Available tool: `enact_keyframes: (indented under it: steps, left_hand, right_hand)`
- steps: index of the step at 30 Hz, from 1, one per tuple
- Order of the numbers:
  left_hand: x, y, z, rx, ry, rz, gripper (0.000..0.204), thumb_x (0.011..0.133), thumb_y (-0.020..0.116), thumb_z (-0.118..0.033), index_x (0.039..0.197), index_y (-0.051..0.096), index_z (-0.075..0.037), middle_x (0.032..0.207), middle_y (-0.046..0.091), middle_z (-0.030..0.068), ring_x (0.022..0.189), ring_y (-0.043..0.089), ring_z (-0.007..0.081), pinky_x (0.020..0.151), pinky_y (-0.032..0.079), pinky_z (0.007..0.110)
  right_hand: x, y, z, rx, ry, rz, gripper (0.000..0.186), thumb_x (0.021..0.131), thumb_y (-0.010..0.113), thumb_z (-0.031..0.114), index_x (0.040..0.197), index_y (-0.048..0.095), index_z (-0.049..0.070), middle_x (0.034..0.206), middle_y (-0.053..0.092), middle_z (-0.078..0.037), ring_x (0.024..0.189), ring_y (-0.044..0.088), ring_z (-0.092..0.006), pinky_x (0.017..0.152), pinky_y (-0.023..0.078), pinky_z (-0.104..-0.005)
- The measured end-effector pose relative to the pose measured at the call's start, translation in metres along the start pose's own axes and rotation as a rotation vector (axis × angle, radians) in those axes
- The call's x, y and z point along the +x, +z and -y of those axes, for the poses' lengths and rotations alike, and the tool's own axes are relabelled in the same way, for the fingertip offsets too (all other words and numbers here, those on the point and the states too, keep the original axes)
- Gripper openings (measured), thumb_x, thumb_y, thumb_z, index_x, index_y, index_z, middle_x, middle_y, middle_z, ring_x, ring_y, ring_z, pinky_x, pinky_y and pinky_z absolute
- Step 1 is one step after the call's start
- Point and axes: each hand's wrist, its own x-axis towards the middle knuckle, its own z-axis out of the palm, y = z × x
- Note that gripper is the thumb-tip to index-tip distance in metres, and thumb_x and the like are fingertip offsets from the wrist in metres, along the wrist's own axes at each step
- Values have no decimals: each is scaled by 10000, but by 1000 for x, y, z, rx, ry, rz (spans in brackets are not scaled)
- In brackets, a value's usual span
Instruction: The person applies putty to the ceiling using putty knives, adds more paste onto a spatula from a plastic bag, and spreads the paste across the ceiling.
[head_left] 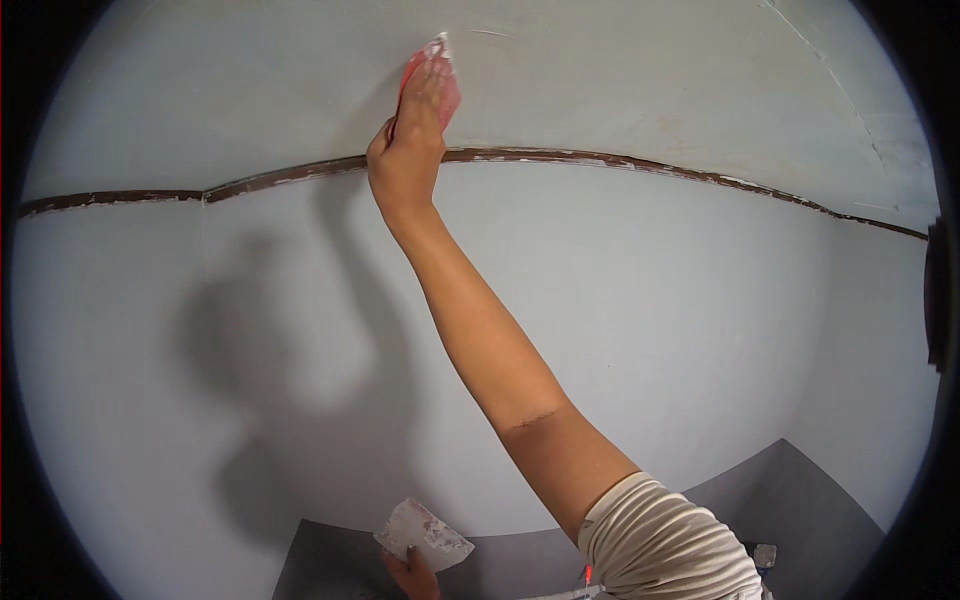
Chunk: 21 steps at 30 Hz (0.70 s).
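Note:
My right arm stretches up to the pale ceiling [620, 90]. In my right hand [408, 155] is a red plastic putty spreader [450, 100], gripped with the fingers laid along its face. White filler coats its tip, which lies at or very near the ceiling surface. Low in the view, my left hand [412, 575] holds a flat, roughly rectangular plate [425, 535] smeared with white filler. Only part of that hand shows, with a thumb over the plate's near edge.
A dark brown trim strip [560, 156], spotted with white, runs where ceiling meets the light grey wall [640, 320]. Dark grey covers the lower wall [510, 560]. A dark object [936, 295] juts in at the right edge. A small red-tipped item [588, 573] shows beside my sleeve.

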Motion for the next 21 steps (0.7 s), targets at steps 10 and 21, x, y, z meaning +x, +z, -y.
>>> enact_keyframes:
  steps: [10,21]
  left_hand:
    - [4,-2,28,79,-180,110,562,1040,602,-366,1382,545,77,1381,573,314,1218,587,439,1036,450,527]
    - [0,-3,3,22,-203,62,606,1060,571,-364,1452,466,86,1477,482,307,1317,498,413,1128,374,516]
  right_hand:
    - [4,-67,-22,-81,-63,-257,725,824,425,-172,1534,436,-24,1500,574,-168,784,599,-147,685,492,-243]
    - [4,-26,-16,-159,-120,-19,762,767,460,-183,1520,401,-84,1564,437,-259,1494,335,-474,1216,297,-540]
